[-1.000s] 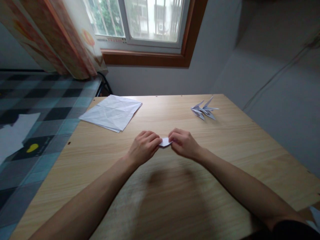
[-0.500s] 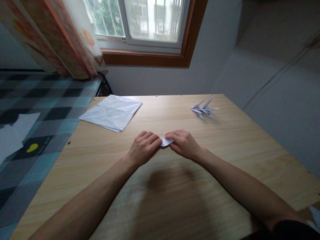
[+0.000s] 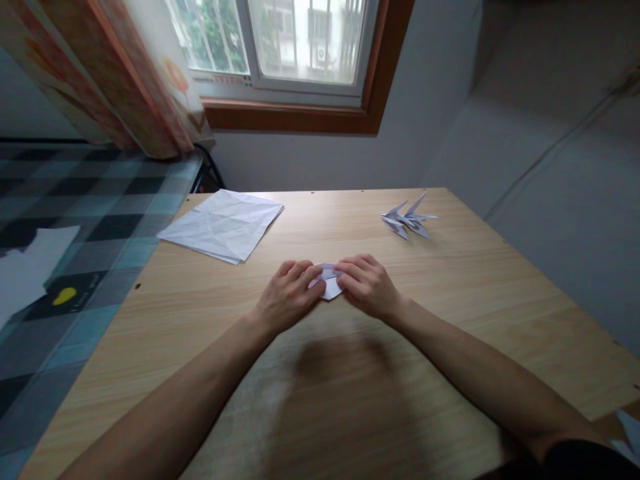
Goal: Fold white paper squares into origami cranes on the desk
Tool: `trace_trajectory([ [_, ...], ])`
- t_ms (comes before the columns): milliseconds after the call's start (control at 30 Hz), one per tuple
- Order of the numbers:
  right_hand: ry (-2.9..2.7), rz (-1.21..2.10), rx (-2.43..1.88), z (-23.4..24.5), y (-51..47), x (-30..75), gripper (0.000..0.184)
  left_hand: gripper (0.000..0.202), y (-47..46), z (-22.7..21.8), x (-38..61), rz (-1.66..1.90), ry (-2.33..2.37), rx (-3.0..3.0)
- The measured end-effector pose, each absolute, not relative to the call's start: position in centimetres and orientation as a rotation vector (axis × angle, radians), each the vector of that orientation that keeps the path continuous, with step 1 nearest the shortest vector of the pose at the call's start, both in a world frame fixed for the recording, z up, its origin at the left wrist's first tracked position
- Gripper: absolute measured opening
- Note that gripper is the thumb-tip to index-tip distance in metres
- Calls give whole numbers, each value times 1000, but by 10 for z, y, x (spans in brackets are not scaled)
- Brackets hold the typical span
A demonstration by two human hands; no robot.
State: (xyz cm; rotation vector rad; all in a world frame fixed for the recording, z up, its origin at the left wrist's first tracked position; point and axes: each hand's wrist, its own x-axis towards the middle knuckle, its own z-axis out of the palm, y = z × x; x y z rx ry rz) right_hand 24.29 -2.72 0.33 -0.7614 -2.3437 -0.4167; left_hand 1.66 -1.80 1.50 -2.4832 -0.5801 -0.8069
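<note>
Between my two hands, over the middle of the wooden table (image 3: 210, 387), is a small piece of folded white paper (image 3: 332, 288). My left hand (image 3: 290, 293) grips its left side, with the thumb along the near part and the fingers farther back. On the right side, my right hand (image 3: 369, 285) holds it in the same way. A crease or folded layer crosses the paper between the thumbs and fingertips. Both side edges of the paper are hidden under my fingers.
Creased white paper sheets (image 3: 225, 227) lie at the back left of the table. Pointed folded paper pieces (image 3: 407, 219) rest at the back right. To the left is a checked cloth (image 3: 125, 230) with white paper (image 3: 30, 273) on it. A window (image 3: 305, 47) is behind.
More of the folded paper now shows between my hands, with its layers spread apart and a near point visible. My fingers have shifted slightly on it; everything else has stayed in place.
</note>
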Motion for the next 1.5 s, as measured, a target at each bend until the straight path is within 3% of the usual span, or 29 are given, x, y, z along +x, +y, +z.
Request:
trace_trajectory([
  [300,-2496,-235,-810,-9,-20,250,18,14,-13,8,13,-622,-704,-2871],
  [500,-2587,-81,-865,-3,-27,248,7,35,-13,11,15,-567,-685,-2958],
  [767,-2547,-93,-855,-2,-29,246,23,29,-11,5,12,-669,-687,-2915],
  [1100,-2396,-12,-1070,-9,-26,240,20,29,-7,4,14,-827,-980,-2966],
  [1267,-2413,-33,-1059,-6,-26,238,5,12,-9,5,16,-787,-1027,-2941],
  [1500,-2508,-160,-814,-6,-27,240,15,19,-8,5,12,-749,-904,-2995],
])
